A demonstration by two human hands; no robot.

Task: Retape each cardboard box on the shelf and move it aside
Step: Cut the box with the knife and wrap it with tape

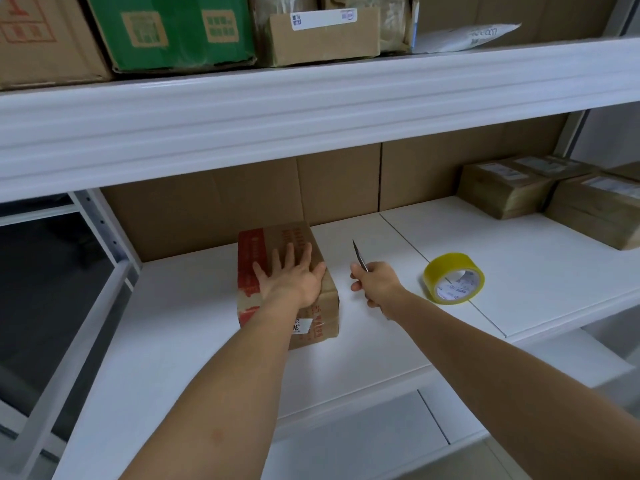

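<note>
**Knife in one hand, box pinned under the other**

Our right hand (pixel 375 284) has its grip curled round the handle of a knife (pixel 360 252), blade pointing up and away toward the back of the shelf (pixel 207 358). Our left hand (pixel 294 275) lies flat on top of the box (pixel 318 306), fingers spread and straight, pressing down rather than holding.

The box sits on the middle shelf, left of centre, near the cardboard backing. It looks small and light to us, stiff at the edges but likely to give in the middle of the top where the flaps meet. We judge it best steadied with a flat palm, as now, and lifted by its two long sides when it is moved. Worn old tape shows on the near end, and that surface may be slick.

The box carries red printing that we cannot read, and a white sticker on the near end showing what looks like "30".

Just right of the knife hand stands a yellow tape roll (pixel 453 277), apart from the box; the print on its core is too small to read. Further right are more boxes (pixel 505 192) with white labels, unreadable.
</note>
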